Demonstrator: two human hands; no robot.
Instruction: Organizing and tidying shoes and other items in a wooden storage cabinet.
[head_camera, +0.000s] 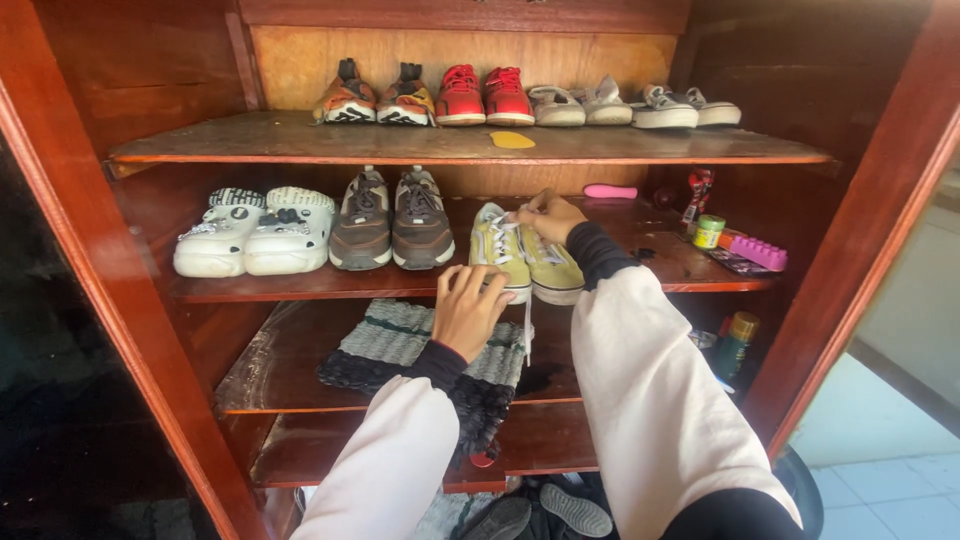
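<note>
A pair of yellow sneakers (545, 262) with white laces stands on the middle shelf (300, 285) of a red-brown wooden cabinet. My left hand (468, 312) rests on the toe of the left yellow shoe at the shelf's front edge, fingers curled over it. My right hand (548, 215) reaches further in and pinches the white laces near the top of the yellow shoes. A loose lace end hangs down over the shelf edge. Both arms wear pale pink sleeves with dark cuffs.
White clogs (250, 232) and grey-brown sneakers (392, 220) stand left of the yellow pair. The top shelf (600, 148) holds several pairs. A pink brush (758, 250), small jar (708, 231) and bottle (735, 343) sit right. A knitted grey mat (400, 345) hangs below.
</note>
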